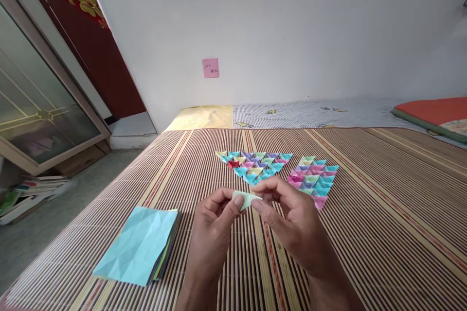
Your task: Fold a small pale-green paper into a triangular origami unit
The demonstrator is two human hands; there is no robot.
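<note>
The head view is showing two hands at lower centre of the frame, both holding one folded pale green paper (246, 200). The left hand (211, 228) is pinching its left end between thumb and fingers; the right hand (297, 226) is pinching the right end. Just above them, at centre, a group of multicoloured folded papers (261, 164) is sitting in close rows, and a second group (319, 178) is lying right of centre; the right hand is partly covering the near edges of both. At lower left, a paper stack (134, 245) is resting on the striped mat (383, 214), a creased light blue sheet topping it. Beyond the mat, a yellow cloth (204, 117) and a checked cloth (292, 112) are lining the wall (299, 34), which is bearing a pink note (210, 68) at upper centre. An orange pad (438, 112) is lying at the right edge.
</note>
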